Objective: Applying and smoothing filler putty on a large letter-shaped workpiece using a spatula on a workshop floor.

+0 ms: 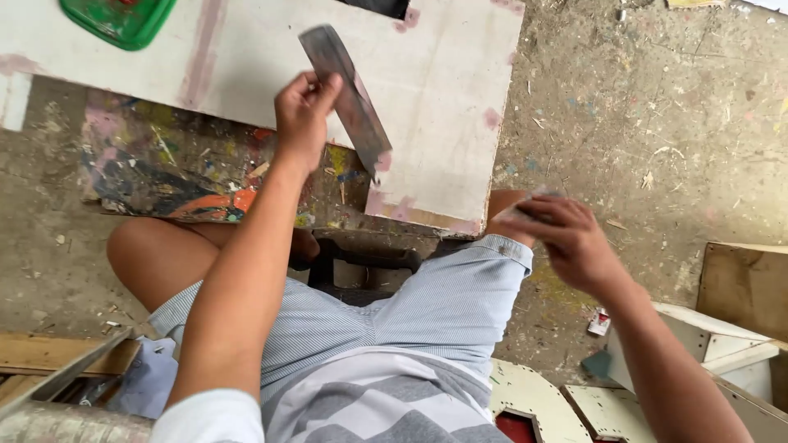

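Observation:
My left hand (302,115) grips a long flat strip of dark metal (349,98), a worn blade-like piece, and holds it slanted over a white painted board (443,98). The strip's lower end touches or hovers just above the board. My right hand (566,238) is out to the right near my knee, fingers pinched on a small pale piece (529,201) that is blurred; what it is I cannot tell. I sit with knees apart in striped shorts (427,312).
A paint-splattered board (164,172) lies under the white one. A green tray (119,20) sits at the top left. Wooden planks (49,353) are at the lower left, and white cut-out boards (722,344) at the lower right. The concrete floor (657,107) is littered with chips.

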